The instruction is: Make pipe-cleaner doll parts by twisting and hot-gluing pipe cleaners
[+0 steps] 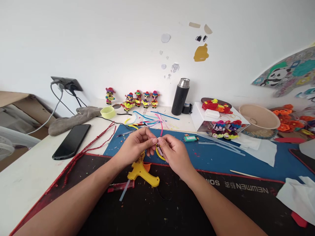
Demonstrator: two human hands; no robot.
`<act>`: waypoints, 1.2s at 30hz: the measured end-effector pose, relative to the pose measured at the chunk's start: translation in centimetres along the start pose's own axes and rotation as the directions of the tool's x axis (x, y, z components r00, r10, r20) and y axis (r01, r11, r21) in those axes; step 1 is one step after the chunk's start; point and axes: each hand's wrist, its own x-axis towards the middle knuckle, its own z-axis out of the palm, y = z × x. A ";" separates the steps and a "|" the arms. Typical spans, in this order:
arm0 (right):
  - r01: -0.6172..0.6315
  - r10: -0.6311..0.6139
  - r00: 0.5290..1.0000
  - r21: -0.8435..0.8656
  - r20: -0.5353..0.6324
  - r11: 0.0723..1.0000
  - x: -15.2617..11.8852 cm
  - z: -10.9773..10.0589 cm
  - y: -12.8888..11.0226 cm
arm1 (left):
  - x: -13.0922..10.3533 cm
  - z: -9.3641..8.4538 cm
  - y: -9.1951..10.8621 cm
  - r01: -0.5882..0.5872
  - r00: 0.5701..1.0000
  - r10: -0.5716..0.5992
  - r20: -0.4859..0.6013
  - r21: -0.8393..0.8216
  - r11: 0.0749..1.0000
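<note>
1. Left hand (pixel 142 144): bare, closed in a pinch at thumb and forefinger, tips meeting those of the opposite hand. Centre of the dial, with 12 toward the wall.
2. Right hand (pixel 174 151): bare, likewise pinched; anything between the fingertips too hidden to tell.
3. Yellow strip (pixel 160 157), curved, with lilac piece: at 6, just beneath the fingertips, partly behind the right hand; cannot tell whether gripped.
4. Pink strip (pixel 161 128): at 12, just beyond the fingertips; lower end hidden.
5. Yellow glue gun (pixel 140 171): at 7, lying on the black mat (pixel 137 216), pale glue stick (pixel 124 190) out of the rear.
6. Red tool (pixel 115 187): at 7, near the glue gun's rear.
7. Green box (pixel 190 138): at 3, on the blue mat (pixel 206 158).
8. Loose strips, blue, pink and white: heaped at 12.
9. Black flask (pixel 180 100): at 1, upright by the wall.
10. Small dolls (pixel 138 99), brightly coloured: at 11, standing in a row; one apart at 10.
11. Black phone (pixel 71 142) and red glittery strands (pixel 85 150): at 9, phone farther out.
12. White box (pixel 199 118), bowl (pixel 258 115): between 2 and 3.
13. Crumpled tissue (pixel 299 198): at 4, far side.
</note>
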 end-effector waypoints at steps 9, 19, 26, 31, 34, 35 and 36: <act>-0.027 0.028 0.999 0.038 -0.019 0.999 0.1 -0.1 -0.1 | 0.0 0.1 0.0 -0.005 1.000 0.005 -0.006 -0.008 1.000; -0.038 0.041 0.999 0.149 -0.022 0.988 0.0 0.2 -0.3 | 0.0 0.1 0.2 -0.075 0.997 0.075 0.014 -0.020 0.997; -0.045 0.029 0.997 0.247 0.067 0.968 -0.1 0.3 -0.6 | 0.0 0.0 0.0 -0.082 0.996 0.082 -0.024 -0.010 0.997; -0.037 0.029 0.999 0.202 0.041 0.979 -0.1 0.2 -0.5 | 0.0 0.1 0.2 -0.061 0.998 0.061 0.002 -0.006 0.998; -0.041 0.042 0.999 0.149 0.001 0.988 0.0 0.1 -0.3 | 0.0 0.2 0.3 -0.087 0.996 0.087 0.003 -0.015 0.996; -0.042 0.044 0.999 0.133 -0.011 0.990 0.0 0.1 -0.3 | 0.0 0.2 0.3 -0.097 0.995 0.097 0.003 -0.015 0.995; -0.042 0.045 0.999 0.120 -0.019 0.992 0.0 0.1 -0.2 | 0.0 0.2 0.3 -0.101 0.995 0.101 0.006 -0.010 0.995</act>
